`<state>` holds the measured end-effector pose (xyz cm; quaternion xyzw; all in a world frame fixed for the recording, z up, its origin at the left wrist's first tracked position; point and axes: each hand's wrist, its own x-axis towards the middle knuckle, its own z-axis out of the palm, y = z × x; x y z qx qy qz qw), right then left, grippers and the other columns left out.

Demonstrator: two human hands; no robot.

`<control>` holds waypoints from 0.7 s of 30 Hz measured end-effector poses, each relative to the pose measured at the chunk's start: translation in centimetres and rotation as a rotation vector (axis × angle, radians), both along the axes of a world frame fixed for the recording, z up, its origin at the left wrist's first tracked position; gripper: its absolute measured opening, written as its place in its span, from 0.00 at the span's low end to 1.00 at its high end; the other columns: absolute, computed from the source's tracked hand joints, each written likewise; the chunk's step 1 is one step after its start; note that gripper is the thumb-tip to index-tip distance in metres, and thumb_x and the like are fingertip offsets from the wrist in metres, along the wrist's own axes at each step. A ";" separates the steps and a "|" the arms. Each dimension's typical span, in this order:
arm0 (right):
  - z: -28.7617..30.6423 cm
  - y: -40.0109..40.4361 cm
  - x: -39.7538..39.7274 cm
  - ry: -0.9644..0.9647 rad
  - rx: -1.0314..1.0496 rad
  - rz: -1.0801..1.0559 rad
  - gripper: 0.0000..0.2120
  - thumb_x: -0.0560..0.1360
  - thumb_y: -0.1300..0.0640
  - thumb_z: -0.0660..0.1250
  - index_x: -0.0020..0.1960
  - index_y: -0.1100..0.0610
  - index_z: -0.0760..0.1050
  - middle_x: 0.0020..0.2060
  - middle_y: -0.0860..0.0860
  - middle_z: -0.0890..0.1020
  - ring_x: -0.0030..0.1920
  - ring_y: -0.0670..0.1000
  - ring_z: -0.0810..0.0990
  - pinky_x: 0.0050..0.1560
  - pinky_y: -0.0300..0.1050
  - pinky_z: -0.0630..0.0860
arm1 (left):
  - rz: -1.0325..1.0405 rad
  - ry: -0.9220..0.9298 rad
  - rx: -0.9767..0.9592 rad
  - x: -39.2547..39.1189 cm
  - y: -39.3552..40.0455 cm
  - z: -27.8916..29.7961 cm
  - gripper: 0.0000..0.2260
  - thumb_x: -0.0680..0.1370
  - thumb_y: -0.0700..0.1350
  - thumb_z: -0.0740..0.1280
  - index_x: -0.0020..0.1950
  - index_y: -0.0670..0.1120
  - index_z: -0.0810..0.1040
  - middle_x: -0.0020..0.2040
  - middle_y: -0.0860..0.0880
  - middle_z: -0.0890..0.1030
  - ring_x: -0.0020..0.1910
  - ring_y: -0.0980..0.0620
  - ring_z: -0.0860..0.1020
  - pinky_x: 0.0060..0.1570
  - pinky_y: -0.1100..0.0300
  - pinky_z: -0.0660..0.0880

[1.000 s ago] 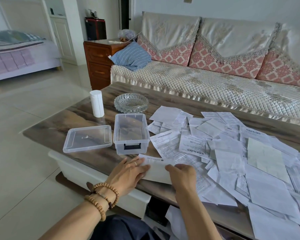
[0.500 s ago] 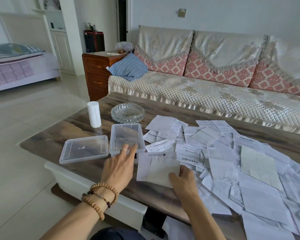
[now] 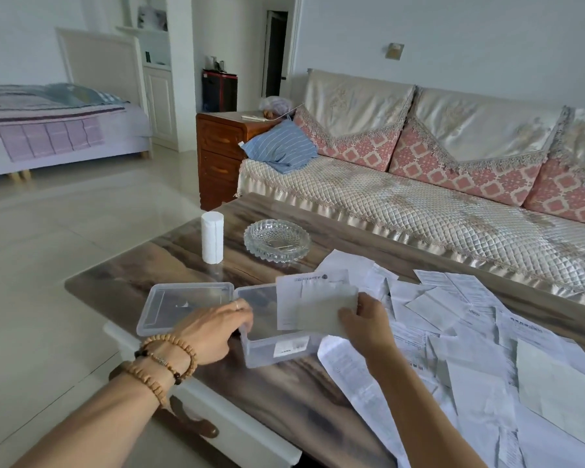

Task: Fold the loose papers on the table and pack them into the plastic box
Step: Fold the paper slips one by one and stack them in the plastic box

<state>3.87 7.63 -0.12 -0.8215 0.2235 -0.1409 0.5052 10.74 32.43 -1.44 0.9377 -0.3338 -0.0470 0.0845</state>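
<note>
Papers cover the right half of the frame, a loose overlapping spread on the wooden table, some flat, some already creased; most of the task is prob. still ahead, judging by how many lie unfolded. Sofa runs behind the table across the upper right, not involved.

Plastic box sits at centre frame, near the table's front edge, open-topped, w/ a label on its near wall. Its lid lies flat just left of it, touching or nearly so, set aside so the opening stays free for packing.

Folded paper is held over the box, tilted toward the camera, lower edge at about rim level; looks like it's abt to go in. It hides part of the box interior, so what's inside can't be told.

Right hand grips that paper at its right edge, thumb in front and fingers curled behind, a pinch that keeps the fold from springing open. Left hand rests at the box's left wall, fingers bent round the near-left corner, prob. steadying the light box so it doesn't slide when the paper is pushed in.

Glass ashtray and a white roll stand upper centre, well apart from the work.
</note>
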 end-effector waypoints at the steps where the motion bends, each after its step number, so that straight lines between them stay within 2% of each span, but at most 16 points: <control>1: 0.1 0.5 1.7 0.054 -0.116 0.051 0.05 0.72 0.65 0.60 0.45 0.64 0.74 0.36 0.53 0.75 0.40 0.55 0.73 0.37 0.44 0.69 | 0.014 0.000 -0.011 0.3 0.5 -0.1 0.23 0.71 0.27 0.57 0.53 0.54 0.71 0.68 0.59 0.67 0.59 0.51 0.75 0.53 0.55 0.75; 4: 0.8 2.2 5.1 0.241 -0.346 0.230 0.03 0.73 0.63 0.63 0.45 0.59 0.74 0.37 0.52 0.76 0.42 0.55 0.74 0.31 0.39 0.68 | 0.044 -0.009 -0.048 0.7 1.2 -0.3 0.24 0.72 0.27 0.57 0.57 0.53 0.72 0.75 0.60 0.60 0.67 0.53 0.71 0.56 0.58 0.74; 5: 0.9 2.9 6.0 0.299 -0.419 0.298 0.04 0.73 0.61 0.66 0.47 0.60 0.75 0.41 0.54 0.78 0.44 0.56 0.75 0.33 0.39 0.70 | 0.050 -0.006 -0.060 0.8 1.2 -0.5 0.24 0.73 0.28 0.57 0.60 0.53 0.72 0.76 0.60 0.58 0.69 0.53 0.70 0.58 0.59 0.73; 7: 1.1 3.7 7.3 0.392 -0.596 0.384 0.14 0.73 0.56 0.70 0.55 0.62 0.75 0.50 0.57 0.79 0.51 0.57 0.78 0.44 0.43 0.74 | 0.054 -0.013 -0.085 0.9 1.1 -0.7 0.24 0.75 0.30 0.58 0.66 0.53 0.71 0.77 0.58 0.57 0.71 0.52 0.67 0.64 0.57 0.71; 10: 1.2 4.0 7.8 0.366 -0.800 0.376 0.17 0.75 0.58 0.67 0.61 0.63 0.72 0.58 0.60 0.78 0.58 0.60 0.77 0.52 0.47 0.74 | 0.058 -0.018 -0.083 1.0 0.9 -1.1 0.24 0.76 0.33 0.60 0.69 0.53 0.70 0.78 0.58 0.56 0.72 0.52 0.67 0.66 0.57 0.71; 13: 0.3 3.8 8.2 0.395 -0.869 0.502 0.18 0.74 0.59 0.67 0.64 0.58 0.74 0.61 0.56 0.78 0.60 0.58 0.77 0.57 0.47 0.75 | 0.064 -0.015 -0.092 1.1 0.7 -1.3 0.25 0.76 0.33 0.61 0.70 0.54 0.69 0.77 0.58 0.56 0.69 0.52 0.70 0.61 0.59 0.75; 15: -0.6 4.1 8.6 0.452 -0.818 0.626 0.16 0.75 0.58 0.67 0.62 0.56 0.77 0.61 0.53 0.78 0.60 0.54 0.77 0.58 0.45 0.74 | 0.066 -0.031 -0.092 1.2 0.8 -1.4 0.24 0.76 0.34 0.61 0.69 0.54 0.70 0.76 0.58 0.58 0.64 0.53 0.74 0.57 0.61 0.76; 18: -1.4 4.1 8.8 0.404 -0.824 0.587 0.14 0.77 0.62 0.58 0.58 0.60 0.78 0.56 0.56 0.81 0.55 0.56 0.81 0.48 0.43 0.75 | 0.045 -0.059 -0.077 1.3 0.7 -1.6 0.24 0.76 0.34 0.61 0.69 0.53 0.70 0.76 0.57 0.58 0.63 0.53 0.74 0.56 0.60 0.76; 21: -1.6 4.0 8.3 0.411 -0.768 0.627 0.14 0.78 0.60 0.54 0.54 0.63 0.77 0.54 0.58 0.82 0.51 0.57 0.80 0.46 0.45 0.75 | 0.045 -0.072 -0.057 1.1 0.5 -1.4 0.24 0.76 0.33 0.60 0.69 0.53 0.70 0.76 0.56 0.58 0.64 0.53 0.74 0.56 0.60 0.76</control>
